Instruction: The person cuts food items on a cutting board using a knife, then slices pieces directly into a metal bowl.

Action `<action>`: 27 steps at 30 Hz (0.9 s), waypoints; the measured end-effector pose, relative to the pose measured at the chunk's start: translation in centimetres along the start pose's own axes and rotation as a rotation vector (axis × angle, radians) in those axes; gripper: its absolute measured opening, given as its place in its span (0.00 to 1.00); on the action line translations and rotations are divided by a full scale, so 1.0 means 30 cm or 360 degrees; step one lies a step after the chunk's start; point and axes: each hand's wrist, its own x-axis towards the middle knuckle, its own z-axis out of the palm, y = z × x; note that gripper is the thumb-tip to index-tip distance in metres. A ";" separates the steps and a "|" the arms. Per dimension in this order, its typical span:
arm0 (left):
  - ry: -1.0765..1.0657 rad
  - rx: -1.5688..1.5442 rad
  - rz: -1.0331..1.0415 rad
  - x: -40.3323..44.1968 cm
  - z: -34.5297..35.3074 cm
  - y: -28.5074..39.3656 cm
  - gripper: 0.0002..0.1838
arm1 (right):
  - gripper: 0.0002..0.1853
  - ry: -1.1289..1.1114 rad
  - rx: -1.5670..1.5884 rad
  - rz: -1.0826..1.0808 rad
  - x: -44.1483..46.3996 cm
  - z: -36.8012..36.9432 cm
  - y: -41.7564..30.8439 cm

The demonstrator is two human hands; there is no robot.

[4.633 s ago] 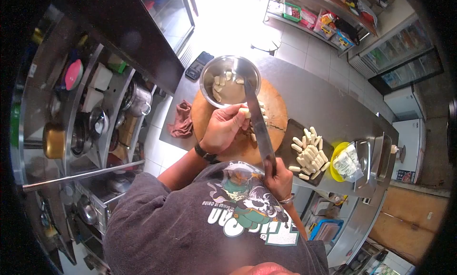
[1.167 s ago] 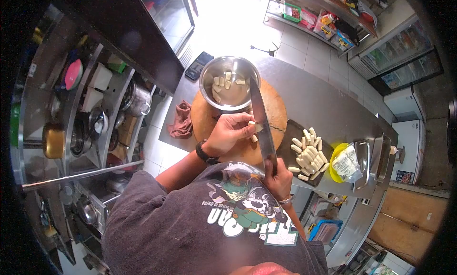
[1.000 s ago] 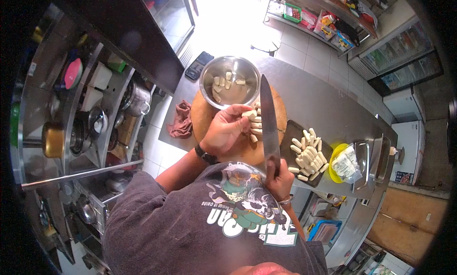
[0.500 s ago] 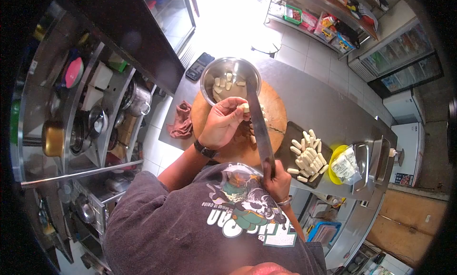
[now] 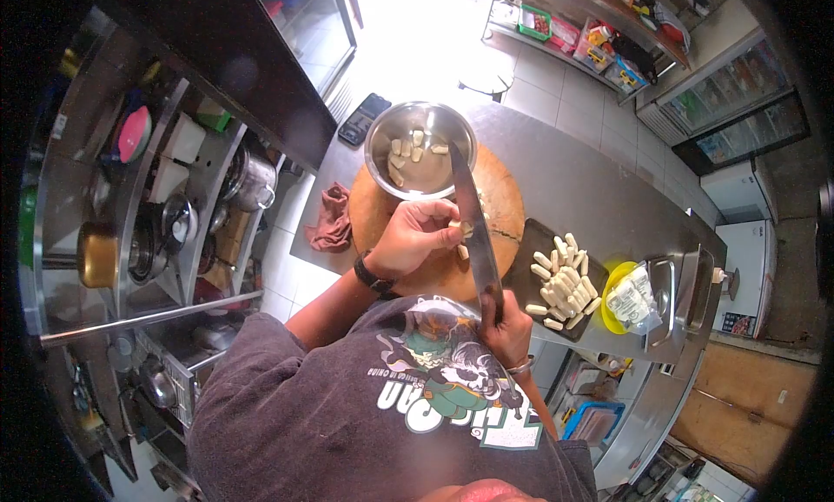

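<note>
My right hand (image 5: 506,326) grips the handle of a long, wide-bladed knife (image 5: 474,215), its blade pointing away from me across the round wooden chopping board (image 5: 373,241). Beside the blade, my left hand (image 5: 419,234) is closed in a pinch on a small pale food piece (image 5: 457,227), partly hidden by the fingers. More cut pieces (image 5: 463,252) lie on the board, some behind the blade. A steel bowl (image 5: 378,173) sits at the board's far side with several pale chunks (image 5: 417,138) in it; the knife tip overlaps its rim in view.
To the right, a dark tray (image 5: 539,232) carries a heap of pale finger-shaped pieces (image 5: 565,285). Beyond it are a yellow bowl (image 5: 611,324) with a plastic bag (image 5: 632,300) and a steel sink. A brown cloth (image 5: 330,221) and a black device (image 5: 365,119) lie at the left edge.
My left hand has come down from near the bowl's rim towards the board, closer to me, and its fingers now sit lower beside the blade. The knife has barely shifted.
</note>
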 end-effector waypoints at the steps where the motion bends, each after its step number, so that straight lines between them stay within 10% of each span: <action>1: -0.0018 0.0054 -0.0034 -0.002 0.013 0.007 0.09 | 0.12 -0.0002 0.0000 0.0000 0.001 0.001 -0.001; 8: 0.0141 0.0228 -0.0184 -0.003 -0.007 0.011 0.10 | 0.11 0.0020 -0.0025 0.0024 0.012 0.006 0.004; 16: 0.0541 0.2047 0.0618 0.118 -0.111 0.087 0.19 | 0.14 0.0254 -0.0013 0.0051 -0.002 -0.010 0.018; 23: -0.0285 0.2537 0.0667 0.108 -0.102 -0.198 0.14 | 0.09 0.0305 0.0041 -0.0010 -0.003 -0.006 0.025; 27: -0.0062 0.2573 0.0543 0.131 -0.139 -0.299 0.21 | 0.13 0.0325 -0.0023 -0.0005 -0.007 -0.006 0.024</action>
